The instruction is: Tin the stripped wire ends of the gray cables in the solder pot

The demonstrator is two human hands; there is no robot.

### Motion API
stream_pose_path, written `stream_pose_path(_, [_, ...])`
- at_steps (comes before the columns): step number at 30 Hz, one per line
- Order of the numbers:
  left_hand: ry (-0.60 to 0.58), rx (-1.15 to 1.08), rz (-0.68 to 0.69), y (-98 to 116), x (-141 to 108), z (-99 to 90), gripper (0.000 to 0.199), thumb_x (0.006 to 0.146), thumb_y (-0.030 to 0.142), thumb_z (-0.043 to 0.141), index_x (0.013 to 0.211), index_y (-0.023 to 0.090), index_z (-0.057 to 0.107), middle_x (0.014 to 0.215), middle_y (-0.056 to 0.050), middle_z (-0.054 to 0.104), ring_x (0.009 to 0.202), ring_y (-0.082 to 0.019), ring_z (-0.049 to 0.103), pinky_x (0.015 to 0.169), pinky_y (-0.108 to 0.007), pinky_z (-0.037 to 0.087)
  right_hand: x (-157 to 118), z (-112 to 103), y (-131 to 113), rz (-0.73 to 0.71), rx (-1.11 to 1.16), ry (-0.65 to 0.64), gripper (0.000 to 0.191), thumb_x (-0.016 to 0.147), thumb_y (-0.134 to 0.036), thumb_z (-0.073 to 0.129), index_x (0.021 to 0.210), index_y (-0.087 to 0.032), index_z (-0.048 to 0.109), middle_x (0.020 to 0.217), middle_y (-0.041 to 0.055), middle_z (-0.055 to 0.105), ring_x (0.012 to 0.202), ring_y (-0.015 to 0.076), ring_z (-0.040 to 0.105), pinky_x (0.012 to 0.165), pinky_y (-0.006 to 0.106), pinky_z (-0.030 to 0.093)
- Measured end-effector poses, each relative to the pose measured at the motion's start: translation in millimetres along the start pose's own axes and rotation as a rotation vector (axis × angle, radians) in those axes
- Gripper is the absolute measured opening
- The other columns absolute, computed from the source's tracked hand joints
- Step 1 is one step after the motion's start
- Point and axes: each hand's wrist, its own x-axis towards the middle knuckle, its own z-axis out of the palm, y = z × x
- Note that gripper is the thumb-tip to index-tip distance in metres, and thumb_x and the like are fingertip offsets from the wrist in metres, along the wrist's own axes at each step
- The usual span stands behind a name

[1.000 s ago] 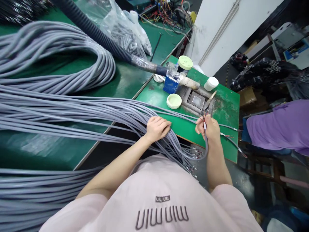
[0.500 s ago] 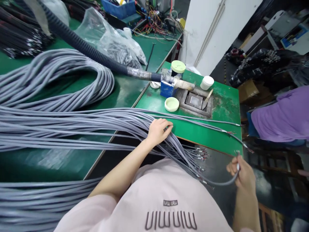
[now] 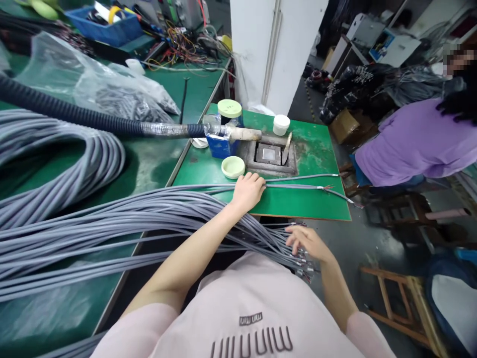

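Observation:
My left hand (image 3: 249, 191) is closed over a grey cable at the front part of the green board, its fingers curled down. Two or three grey cables (image 3: 294, 186) run out to the right past it, their white-tagged ends showing bare coloured wires. Below, a thick bundle of grey cables (image 3: 186, 206) crosses from the left and droops off the board's front edge. My right hand (image 3: 307, 241) hovers at the drooping stripped cable ends (image 3: 303, 266), fingers apart, with nothing visible in it.
On the board (image 3: 316, 159) are a recessed metal pot (image 3: 269, 154) with a scraper (image 3: 286, 149), a pale green lid (image 3: 233, 167), a white tub (image 3: 281, 124) and a blue box (image 3: 219, 146) under a black hose (image 3: 122, 127). Coiled cables (image 3: 104, 154) lie left. A person in purple (image 3: 413, 144) is at right.
My right hand has let go of the cable end it held and come left to the bundle's ends. My left hand has shifted from the bundle to the separate cables. The view has turned right.

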Motion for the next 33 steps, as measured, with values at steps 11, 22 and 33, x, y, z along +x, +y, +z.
stream_pose_path(11, [-0.119, -0.519, 0.111, 23.1, -107.4, -48.9, 0.014, 0.092, 0.029, 0.057, 0.094, 0.02, 0.067, 0.088, -0.007, 0.067, 0.082, -0.019, 0.057, 0.076, -0.035, 0.043, 37.8, 16.4, -93.4, -0.519, 0.132, 0.516, 0.029, 0.095, -0.043, 0.05, 0.089, -0.019, 0.064, 0.053, -0.0024, 0.062, 0.047, 0.0115, 0.056, 0.05, 0.023, 0.044])
stream_pose_path(22, [0.297, -0.999, -0.332, 21.1, -93.8, -82.3, 0.01, 0.085, 0.026, 0.067, 0.086, 0.018, 0.072, 0.076, -0.004, 0.068, 0.069, -0.014, 0.062, 0.066, -0.026, 0.049, 37.9, 74.4, -84.7, -0.326, -0.151, 0.095, 0.03, 0.094, -0.042, 0.052, 0.081, -0.018, 0.065, 0.042, -0.006, 0.053, 0.038, 0.0091, 0.048, 0.047, 0.021, 0.039])
stream_pose_path(33, [0.315, -1.143, -0.433, 27.4, -67.9, -65.4, 0.018, 0.077, 0.027, 0.074, 0.091, 0.018, 0.069, 0.071, 0.001, 0.064, 0.063, -0.01, 0.057, 0.064, -0.023, 0.049, 35.1, 84.7, -87.4, -0.327, -0.184, 0.038, 0.025, 0.094, -0.035, 0.051, 0.079, -0.019, 0.063, 0.047, -0.0059, 0.053, 0.041, 0.0095, 0.049, 0.047, 0.021, 0.039])
